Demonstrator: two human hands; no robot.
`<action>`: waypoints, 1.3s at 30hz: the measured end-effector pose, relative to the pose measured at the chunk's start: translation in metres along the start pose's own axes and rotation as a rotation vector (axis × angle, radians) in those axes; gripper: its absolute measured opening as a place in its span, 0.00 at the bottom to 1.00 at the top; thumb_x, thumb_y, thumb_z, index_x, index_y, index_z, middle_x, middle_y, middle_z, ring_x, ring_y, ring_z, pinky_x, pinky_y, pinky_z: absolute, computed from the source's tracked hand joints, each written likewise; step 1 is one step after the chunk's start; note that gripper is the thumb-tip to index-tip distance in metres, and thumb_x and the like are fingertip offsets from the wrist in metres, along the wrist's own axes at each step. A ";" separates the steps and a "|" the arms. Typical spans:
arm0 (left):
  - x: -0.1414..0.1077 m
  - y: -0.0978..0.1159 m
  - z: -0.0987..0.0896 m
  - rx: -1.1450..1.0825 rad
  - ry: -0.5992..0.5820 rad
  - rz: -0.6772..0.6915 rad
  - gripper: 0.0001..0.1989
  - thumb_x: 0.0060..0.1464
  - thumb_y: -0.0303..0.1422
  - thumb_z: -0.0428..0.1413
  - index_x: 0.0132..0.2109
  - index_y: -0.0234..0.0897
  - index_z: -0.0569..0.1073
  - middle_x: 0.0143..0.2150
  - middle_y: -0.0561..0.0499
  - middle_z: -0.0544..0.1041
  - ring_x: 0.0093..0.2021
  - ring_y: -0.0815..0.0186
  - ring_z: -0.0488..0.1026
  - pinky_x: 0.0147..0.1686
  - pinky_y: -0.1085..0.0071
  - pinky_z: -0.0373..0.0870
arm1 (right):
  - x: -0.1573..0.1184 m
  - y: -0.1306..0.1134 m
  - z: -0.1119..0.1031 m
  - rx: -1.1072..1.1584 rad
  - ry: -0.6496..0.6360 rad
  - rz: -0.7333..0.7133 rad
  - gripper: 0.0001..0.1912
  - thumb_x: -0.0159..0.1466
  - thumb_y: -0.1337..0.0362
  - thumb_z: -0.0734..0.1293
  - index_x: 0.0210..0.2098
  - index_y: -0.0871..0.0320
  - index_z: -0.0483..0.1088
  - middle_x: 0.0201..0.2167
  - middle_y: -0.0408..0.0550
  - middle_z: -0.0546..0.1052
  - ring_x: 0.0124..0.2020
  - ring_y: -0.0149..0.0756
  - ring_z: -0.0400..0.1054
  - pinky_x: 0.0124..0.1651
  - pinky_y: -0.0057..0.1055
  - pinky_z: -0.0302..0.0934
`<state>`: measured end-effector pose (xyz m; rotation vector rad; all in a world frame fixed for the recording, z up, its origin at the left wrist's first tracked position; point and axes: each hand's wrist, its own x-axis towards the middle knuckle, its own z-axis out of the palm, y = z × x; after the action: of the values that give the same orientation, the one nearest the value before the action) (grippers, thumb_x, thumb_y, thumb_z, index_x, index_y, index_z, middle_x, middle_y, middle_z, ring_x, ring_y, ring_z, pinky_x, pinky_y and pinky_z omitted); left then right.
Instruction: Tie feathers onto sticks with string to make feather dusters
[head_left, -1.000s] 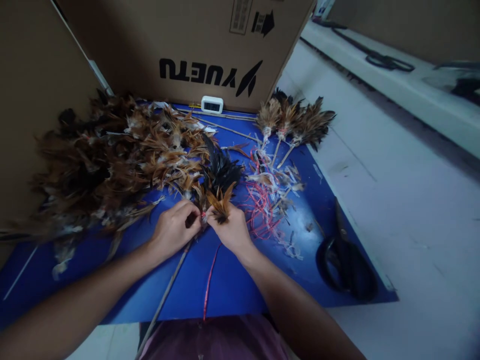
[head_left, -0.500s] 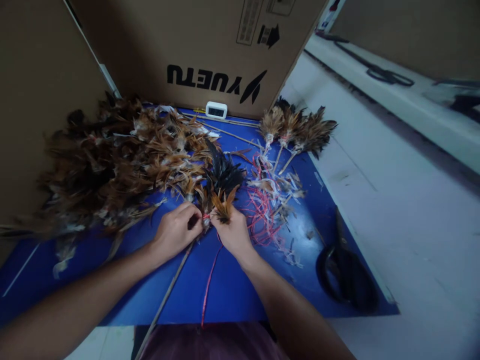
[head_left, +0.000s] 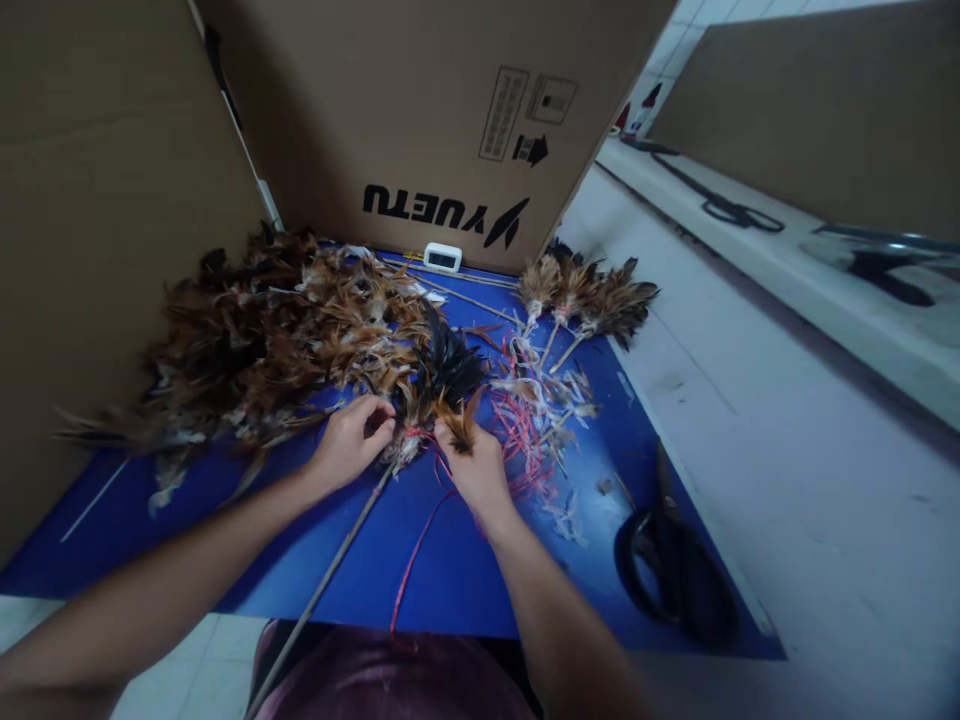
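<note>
A feather duster with dark feathers [head_left: 450, 360] lies before me, its thin stick [head_left: 330, 580] running down past the table's front edge. Pink string [head_left: 414, 433] is wound round the base of its feathers. My right hand [head_left: 476, 465] pinches that string just right of the binding; a brown feather tuft [head_left: 459, 428] covers part of its fingers. A loose tail of string hangs toward my lap. On the binding's left, my left hand [head_left: 352, 440] is curled with thumb and forefinger close together; what they hold, if anything, is too small to make out.
A heap of brown feathers [head_left: 285, 340] covers the blue table's [head_left: 300, 560] left side. Finished-looking dusters [head_left: 592, 295], pink string scraps [head_left: 521, 430] and black scissors [head_left: 675, 560] lie to the right. A small white digital display [head_left: 442, 258] stands before a cardboard box [head_left: 420, 120].
My hands have moved slightly apart from the binding, the right one drawing the pink string outward. A loop of string now shows beside the right hand. The camera view has tilted up a little.
</note>
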<state>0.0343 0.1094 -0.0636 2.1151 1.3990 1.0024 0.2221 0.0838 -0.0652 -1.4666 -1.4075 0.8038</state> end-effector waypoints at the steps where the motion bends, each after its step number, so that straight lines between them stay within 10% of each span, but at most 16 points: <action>1: -0.001 0.001 -0.002 0.026 0.006 0.012 0.04 0.56 0.31 0.51 0.37 0.37 0.70 0.34 0.51 0.74 0.35 0.67 0.72 0.36 0.71 0.67 | 0.000 0.000 -0.001 -0.005 0.000 -0.011 0.13 0.59 0.59 0.63 0.36 0.60 0.75 0.32 0.48 0.80 0.34 0.38 0.74 0.40 0.31 0.65; 9: -0.021 0.019 -0.001 0.345 -0.130 -0.010 0.14 0.52 0.45 0.56 0.36 0.38 0.70 0.31 0.49 0.72 0.33 0.62 0.70 0.32 0.69 0.64 | -0.003 0.007 -0.004 -0.112 -0.078 -0.071 0.11 0.59 0.60 0.63 0.35 0.58 0.75 0.32 0.48 0.80 0.34 0.38 0.74 0.40 0.32 0.65; 17: -0.024 0.021 0.005 0.377 -0.098 -0.103 0.07 0.54 0.37 0.54 0.34 0.37 0.69 0.34 0.44 0.75 0.36 0.58 0.73 0.34 0.68 0.64 | 0.002 0.003 -0.010 -0.055 0.025 -0.087 0.12 0.59 0.60 0.62 0.36 0.59 0.75 0.35 0.51 0.80 0.37 0.39 0.74 0.43 0.34 0.66; 31: -0.016 0.052 -0.026 -0.944 0.178 -0.490 0.17 0.50 0.41 0.60 0.32 0.37 0.60 0.19 0.59 0.65 0.13 0.78 0.55 0.12 0.82 0.47 | -0.010 -0.014 -0.011 0.213 -0.234 -0.256 0.10 0.57 0.66 0.60 0.28 0.59 0.72 0.18 0.42 0.74 0.20 0.32 0.69 0.28 0.26 0.63; 39: -0.003 0.063 -0.037 -1.126 0.280 -0.457 0.14 0.55 0.37 0.56 0.29 0.35 0.61 0.18 0.59 0.60 0.14 0.79 0.51 0.13 0.82 0.48 | -0.020 -0.026 -0.022 0.269 -0.367 -0.307 0.10 0.58 0.66 0.59 0.27 0.58 0.72 0.18 0.40 0.72 0.19 0.30 0.67 0.28 0.25 0.61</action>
<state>0.0440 0.0787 0.0024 0.8257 0.9529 1.4322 0.2292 0.0582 -0.0357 -0.8992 -1.6699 1.0516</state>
